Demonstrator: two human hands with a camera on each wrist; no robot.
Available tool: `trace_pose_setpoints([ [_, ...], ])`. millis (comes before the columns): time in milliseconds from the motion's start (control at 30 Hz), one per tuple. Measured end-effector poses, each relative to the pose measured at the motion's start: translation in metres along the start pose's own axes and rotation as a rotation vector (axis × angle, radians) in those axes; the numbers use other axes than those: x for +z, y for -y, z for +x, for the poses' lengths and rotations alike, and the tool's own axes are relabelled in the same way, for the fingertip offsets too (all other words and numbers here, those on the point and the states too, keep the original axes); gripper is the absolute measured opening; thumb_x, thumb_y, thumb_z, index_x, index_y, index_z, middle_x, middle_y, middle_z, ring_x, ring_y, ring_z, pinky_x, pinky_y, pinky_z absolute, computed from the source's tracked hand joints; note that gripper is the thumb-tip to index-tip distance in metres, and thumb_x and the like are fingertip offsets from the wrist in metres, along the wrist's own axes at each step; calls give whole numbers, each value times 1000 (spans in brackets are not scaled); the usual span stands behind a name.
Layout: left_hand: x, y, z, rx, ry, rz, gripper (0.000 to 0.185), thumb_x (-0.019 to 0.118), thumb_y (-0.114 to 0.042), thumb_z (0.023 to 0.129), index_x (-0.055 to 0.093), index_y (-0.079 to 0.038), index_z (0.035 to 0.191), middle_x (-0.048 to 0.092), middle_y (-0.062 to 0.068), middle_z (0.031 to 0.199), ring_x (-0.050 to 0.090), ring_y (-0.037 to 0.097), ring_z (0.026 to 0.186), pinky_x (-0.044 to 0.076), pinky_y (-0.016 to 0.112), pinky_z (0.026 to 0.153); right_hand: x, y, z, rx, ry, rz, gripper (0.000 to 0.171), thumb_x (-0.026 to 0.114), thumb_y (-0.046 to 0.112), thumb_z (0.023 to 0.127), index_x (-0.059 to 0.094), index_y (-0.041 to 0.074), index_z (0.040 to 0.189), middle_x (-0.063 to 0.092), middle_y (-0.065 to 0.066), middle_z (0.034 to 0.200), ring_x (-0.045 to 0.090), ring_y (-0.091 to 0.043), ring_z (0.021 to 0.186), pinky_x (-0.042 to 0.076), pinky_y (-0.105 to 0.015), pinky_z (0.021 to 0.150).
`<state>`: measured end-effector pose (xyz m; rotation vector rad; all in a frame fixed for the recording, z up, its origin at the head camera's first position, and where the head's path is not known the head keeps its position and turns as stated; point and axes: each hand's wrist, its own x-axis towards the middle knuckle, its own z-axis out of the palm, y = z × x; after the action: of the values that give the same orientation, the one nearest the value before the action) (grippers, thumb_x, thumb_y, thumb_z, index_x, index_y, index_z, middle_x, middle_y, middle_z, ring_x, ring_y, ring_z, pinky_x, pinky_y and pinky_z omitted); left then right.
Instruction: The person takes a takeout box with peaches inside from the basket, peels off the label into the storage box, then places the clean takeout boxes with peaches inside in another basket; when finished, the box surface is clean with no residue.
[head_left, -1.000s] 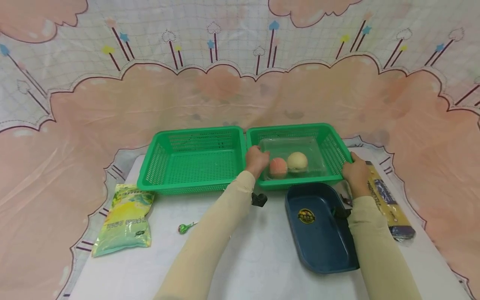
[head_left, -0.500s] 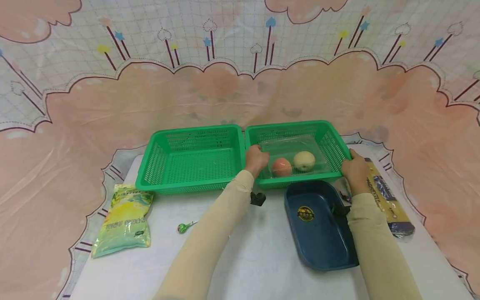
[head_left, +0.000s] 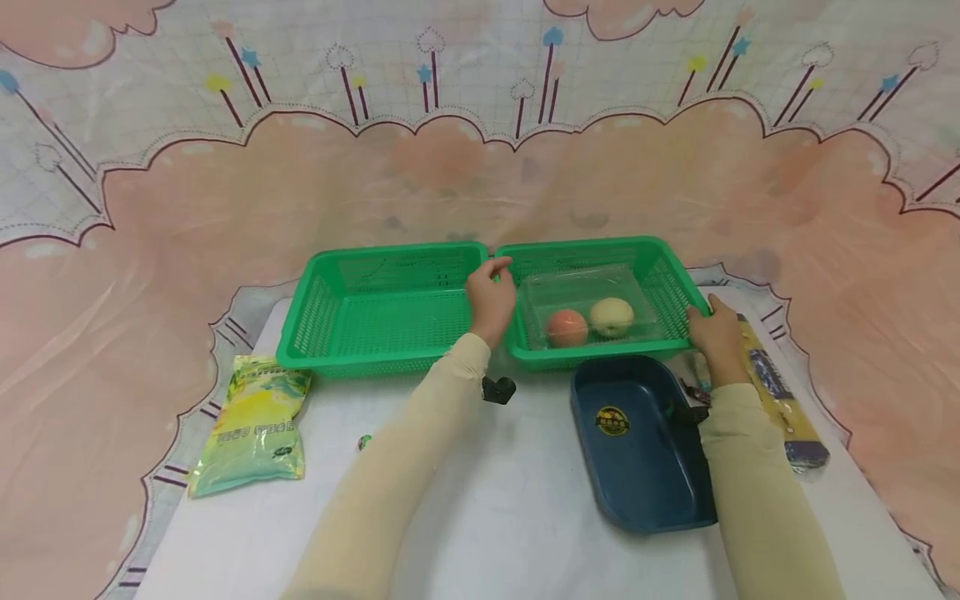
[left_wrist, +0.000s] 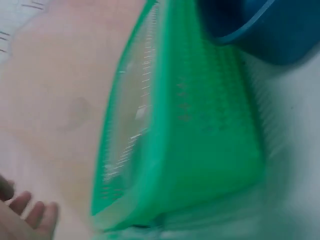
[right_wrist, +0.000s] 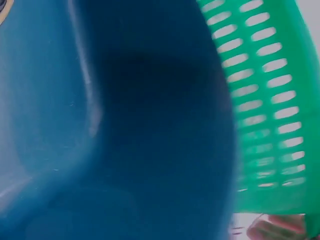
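Note:
My left hand [head_left: 491, 304] hovers over the inner edges of two green baskets, its fingers loosely bent and holding nothing. In the left wrist view its fingertips [left_wrist: 35, 216] stand apart from the basket wall. With my right hand [head_left: 716, 340] I grip the outer right rim of the right basket [head_left: 592, 358]; its fingers [right_wrist: 277, 227] show small at the basket's end in the right wrist view. Inside that basket lies a clear plastic box [head_left: 540, 292] with a peach-coloured round fruit [head_left: 567, 328] and a pale yellow one [head_left: 612, 317]. The left basket [head_left: 375, 367] holds nothing visible.
A dark blue tray [head_left: 645, 467] lies before the right basket, beside my right sleeve. Far right is a yellow and blue packet [head_left: 783, 400]. A yellow-green bag [head_left: 255, 425] stands at left. A green-wrapped lollipop [head_left: 364, 442] is mostly behind my left sleeve.
My left hand has come off the left side of the clear box and moved up and left. The box shifted slightly and its fruits rolled a little right. My right hand stays on the rim.

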<state>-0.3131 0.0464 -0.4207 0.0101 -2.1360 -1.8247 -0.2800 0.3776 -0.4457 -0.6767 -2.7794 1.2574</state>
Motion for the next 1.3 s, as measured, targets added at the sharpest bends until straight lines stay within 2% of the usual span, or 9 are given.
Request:
trace_pose_setpoints([
  [133,-25,-23,5,258,-99,-14,28,52,0,106,77,1,118,75,16,126,66,16,66,44,20,55,-11,14,-10,-71,-111,17,71,33,39,111,9,2,167,20,-32,169,23,-52,155,26,-65,125],
  [200,-40,-36,6,391,-135,-1,26,54,2,104,76,3,116,75,17,125,75,19,91,56,23,68,-14,27,-16,-125,-161,28,72,35,42,111,10,4,168,19,-28,170,20,-50,157,23,-65,126],
  [300,-61,-54,2,568,-149,66,23,57,2,103,73,5,119,73,19,129,73,31,114,61,37,88,-20,53,-29,-222,-203,42,75,39,45,111,9,8,169,14,-24,173,14,-47,160,17,-64,128],
  [467,-88,-76,-7,733,-87,350,40,61,-14,104,62,9,137,57,25,149,54,40,139,45,49,118,-22,97,-53,-369,-239,26,75,43,42,111,8,10,169,12,-23,174,10,-43,161,12,-62,130],
  [633,-103,-88,-20,712,57,713,76,56,-40,107,32,10,159,21,30,170,25,46,156,23,54,130,-17,127,-80,-518,-270,11,75,46,41,111,9,11,169,15,-26,172,12,-45,160,17,-66,128],
  [733,-108,-89,-29,672,101,845,88,56,-49,105,19,4,164,7,28,173,11,49,160,17,64,129,-11,136,-94,-635,-271,-24,80,45,51,110,10,9,169,14,-27,171,9,-47,159,14,-68,127],
  [967,-121,-82,-47,612,138,928,96,43,-70,103,7,-11,169,-7,19,176,-6,50,160,10,84,117,11,147,-118,-805,-245,-131,114,21,88,89,11,8,169,7,-30,172,-4,-50,160,0,-71,127],
  [1067,-126,-79,-53,557,172,975,99,54,-64,101,3,-13,170,-12,18,175,-9,52,159,7,87,115,19,148,-125,-813,-205,-202,109,20,87,92,7,11,169,1,-29,173,-8,-51,160,-1,-76,124],
  [1300,-140,-68,-65,405,245,1084,102,52,-70,99,2,-17,170,-14,18,175,-10,55,158,8,91,110,42,146,-135,-813,-125,-340,95,27,77,101,2,16,170,1,-28,173,-7,-54,158,4,-87,114],
])
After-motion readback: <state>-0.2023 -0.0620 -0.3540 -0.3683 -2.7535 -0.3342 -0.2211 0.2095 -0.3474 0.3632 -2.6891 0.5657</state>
